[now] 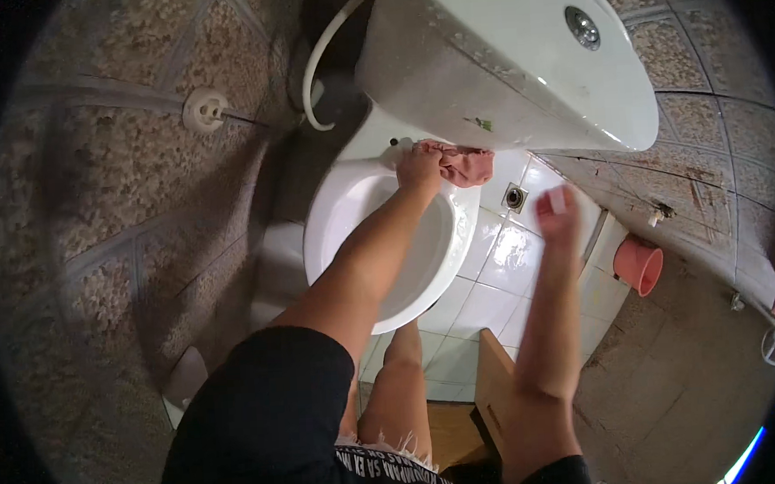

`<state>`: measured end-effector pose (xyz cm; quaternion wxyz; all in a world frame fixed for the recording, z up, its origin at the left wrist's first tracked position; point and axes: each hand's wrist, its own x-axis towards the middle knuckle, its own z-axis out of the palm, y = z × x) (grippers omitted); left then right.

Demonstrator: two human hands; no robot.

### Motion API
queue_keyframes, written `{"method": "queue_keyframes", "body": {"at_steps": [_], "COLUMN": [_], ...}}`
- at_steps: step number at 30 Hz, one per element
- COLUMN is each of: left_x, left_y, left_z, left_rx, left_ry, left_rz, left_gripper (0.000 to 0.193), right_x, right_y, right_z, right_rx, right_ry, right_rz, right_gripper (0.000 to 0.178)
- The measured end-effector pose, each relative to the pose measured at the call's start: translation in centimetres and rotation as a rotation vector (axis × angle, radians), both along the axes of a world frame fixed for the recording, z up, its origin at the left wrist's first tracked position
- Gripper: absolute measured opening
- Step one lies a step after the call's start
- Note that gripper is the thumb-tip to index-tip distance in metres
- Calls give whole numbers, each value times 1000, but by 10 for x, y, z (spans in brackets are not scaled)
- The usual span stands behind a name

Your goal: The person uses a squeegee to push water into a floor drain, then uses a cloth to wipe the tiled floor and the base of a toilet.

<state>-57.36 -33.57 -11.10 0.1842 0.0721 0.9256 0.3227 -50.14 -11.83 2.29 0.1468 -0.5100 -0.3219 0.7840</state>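
My left hand (420,167) is closed on a crumpled pink cloth (467,164) at the back of the toilet bowl, just under the tank. The white toilet bowl (468,238) lies beneath my left forearm, with no lid over its opening. Above it stands the white toilet tank (500,52), which has a round chrome flush button (582,28) on top. Off to the right of the bowl, my right hand (558,214) is raised over the tiled floor. Motion blurs its fingers, and a pale patch shows among them; I cannot make out whether they hold anything.
A floor drain (514,198) sits in the white tiles between bowl and right hand. A pink bucket (638,266) stands near the right wall. A white hose (315,70) curves left of the tank. At the lower middle, a wooden door (494,377) stands near my legs.
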Motion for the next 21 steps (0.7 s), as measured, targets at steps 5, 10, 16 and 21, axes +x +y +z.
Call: {"method": "queue_keyframes", "body": {"at_steps": [5,10,16,21], "left_x": [67,101,136,126], "left_y": [-6,-66,-106,-109], "left_z": [62,166,97,138], "left_rx": [742,1176,1623,1185], "left_ry": [-64,-493,-999,-766], "left_rz": [-257,-141,654,227], "left_gripper": [11,4,52,52], "right_x": [39,96,86,100], "right_y": [-105,-116,-240,-224], "right_z": [-21,-88,31,55], "right_rx": [-368,-136,-580,-815], "right_ry": [-197,542,-3,-111], "right_rz": [190,561,133,253], "right_gripper": [50,33,35,56]}}
